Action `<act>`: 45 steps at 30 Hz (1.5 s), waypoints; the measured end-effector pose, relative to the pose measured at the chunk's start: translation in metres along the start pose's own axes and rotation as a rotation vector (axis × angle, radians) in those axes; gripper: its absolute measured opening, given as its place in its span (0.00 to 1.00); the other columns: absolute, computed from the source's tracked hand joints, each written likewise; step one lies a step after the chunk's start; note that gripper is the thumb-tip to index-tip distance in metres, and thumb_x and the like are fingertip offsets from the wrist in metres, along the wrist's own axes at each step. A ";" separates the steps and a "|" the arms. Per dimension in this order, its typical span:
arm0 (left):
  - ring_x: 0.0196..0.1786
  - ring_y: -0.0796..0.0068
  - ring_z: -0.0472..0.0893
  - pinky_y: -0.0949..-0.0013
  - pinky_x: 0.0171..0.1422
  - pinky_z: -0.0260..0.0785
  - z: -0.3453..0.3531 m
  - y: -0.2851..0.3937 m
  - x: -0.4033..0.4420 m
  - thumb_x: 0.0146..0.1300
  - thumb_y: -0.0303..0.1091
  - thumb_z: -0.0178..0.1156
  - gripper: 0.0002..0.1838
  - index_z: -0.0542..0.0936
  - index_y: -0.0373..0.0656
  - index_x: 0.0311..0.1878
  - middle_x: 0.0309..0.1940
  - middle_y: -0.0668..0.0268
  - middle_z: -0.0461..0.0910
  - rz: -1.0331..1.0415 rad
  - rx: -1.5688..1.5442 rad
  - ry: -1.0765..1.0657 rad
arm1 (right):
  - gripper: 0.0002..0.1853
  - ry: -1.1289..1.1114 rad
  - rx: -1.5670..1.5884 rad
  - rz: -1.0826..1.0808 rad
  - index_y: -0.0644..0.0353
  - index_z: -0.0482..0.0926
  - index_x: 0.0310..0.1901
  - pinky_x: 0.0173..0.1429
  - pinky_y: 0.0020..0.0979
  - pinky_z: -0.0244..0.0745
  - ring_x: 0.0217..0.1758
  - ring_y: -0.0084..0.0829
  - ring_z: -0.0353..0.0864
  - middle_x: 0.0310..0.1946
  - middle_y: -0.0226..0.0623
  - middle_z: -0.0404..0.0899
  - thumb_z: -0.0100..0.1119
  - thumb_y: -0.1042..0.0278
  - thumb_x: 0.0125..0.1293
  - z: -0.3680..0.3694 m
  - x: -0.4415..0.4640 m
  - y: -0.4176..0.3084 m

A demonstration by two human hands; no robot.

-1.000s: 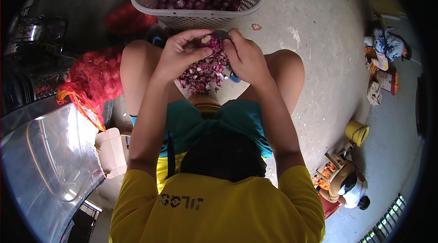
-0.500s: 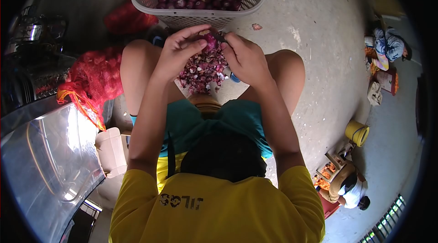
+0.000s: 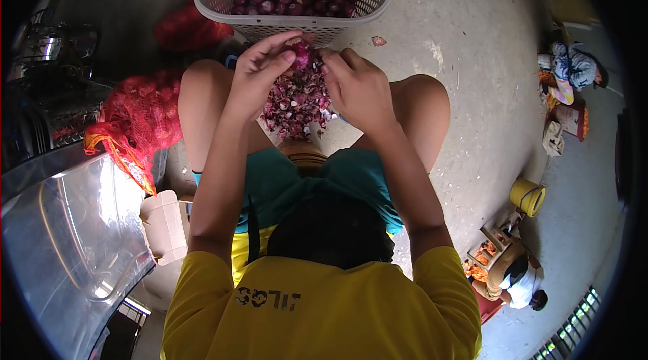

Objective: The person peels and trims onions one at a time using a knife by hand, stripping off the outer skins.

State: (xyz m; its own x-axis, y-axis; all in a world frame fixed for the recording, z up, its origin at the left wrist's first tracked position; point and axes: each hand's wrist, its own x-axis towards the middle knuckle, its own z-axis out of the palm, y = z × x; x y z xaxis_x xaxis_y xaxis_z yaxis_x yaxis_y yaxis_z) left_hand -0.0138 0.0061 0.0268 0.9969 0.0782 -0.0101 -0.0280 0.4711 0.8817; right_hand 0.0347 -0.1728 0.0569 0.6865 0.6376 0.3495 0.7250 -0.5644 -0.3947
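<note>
"Purple onion [image 3: 302,57]: where was it, and which hand was nearer?"
"Above the peelings [image 3: 297,107], pinched between thumb and fingers of the left hand [image 3: 256,76], so that one"
"And the right hand [image 3: 361,86]?"
"Just beside, on the onion's right, fingers curled; whether they pinched anything, I couldn't tell"

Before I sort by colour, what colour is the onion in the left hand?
The onion is purple with a paler patch; head view.

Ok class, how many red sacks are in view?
2 red sacks: one beside the person's left knee, one farther forward, left of the grey basket. Others may be hidden.
</note>
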 end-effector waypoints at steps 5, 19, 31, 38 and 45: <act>0.55 0.73 0.74 0.70 0.60 0.65 0.001 0.002 -0.001 0.65 0.28 0.54 0.19 0.72 0.33 0.58 0.53 0.57 0.76 0.007 0.000 0.045 | 0.16 0.014 -0.049 0.010 0.49 0.77 0.49 0.28 0.38 0.75 0.26 0.41 0.78 0.27 0.40 0.71 0.58 0.67 0.58 0.003 0.000 -0.002; 0.56 0.70 0.75 0.68 0.60 0.67 -0.003 0.000 -0.001 0.66 0.30 0.52 0.19 0.70 0.32 0.59 0.55 0.55 0.75 0.015 0.007 0.036 | 0.16 0.073 0.020 -0.003 0.46 0.80 0.49 0.26 0.36 0.74 0.23 0.38 0.76 0.26 0.36 0.71 0.59 0.66 0.58 0.005 -0.001 0.001; 0.54 0.75 0.76 0.74 0.53 0.68 -0.005 -0.001 -0.001 0.66 0.30 0.53 0.19 0.70 0.34 0.59 0.55 0.58 0.75 0.026 -0.011 0.051 | 0.18 0.112 0.061 0.037 0.47 0.80 0.51 0.27 0.36 0.73 0.24 0.38 0.76 0.26 0.37 0.70 0.60 0.67 0.57 0.015 -0.002 -0.003; 0.47 0.81 0.77 0.76 0.51 0.70 -0.001 -0.002 0.001 0.63 0.23 0.57 0.18 0.73 0.34 0.57 0.49 0.64 0.78 0.100 -0.010 0.114 | 0.19 0.199 0.008 0.105 0.48 0.78 0.52 0.29 0.38 0.73 0.24 0.40 0.76 0.26 0.39 0.69 0.59 0.68 0.57 0.028 -0.003 -0.011; 0.47 0.80 0.76 0.76 0.51 0.69 0.004 -0.002 -0.002 0.62 0.25 0.58 0.19 0.73 0.34 0.57 0.50 0.64 0.78 0.104 0.088 0.113 | 0.17 0.189 0.021 0.231 0.51 0.77 0.52 0.31 0.39 0.73 0.28 0.42 0.77 0.29 0.42 0.71 0.57 0.69 0.59 0.024 0.003 -0.013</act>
State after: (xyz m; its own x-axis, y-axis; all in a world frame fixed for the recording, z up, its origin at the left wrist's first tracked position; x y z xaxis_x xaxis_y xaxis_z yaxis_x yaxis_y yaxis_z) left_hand -0.0151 0.0016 0.0273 0.9742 0.2229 0.0346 -0.1189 0.3772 0.9185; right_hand 0.0265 -0.1508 0.0427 0.8327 0.3835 0.3994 0.5483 -0.6713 -0.4987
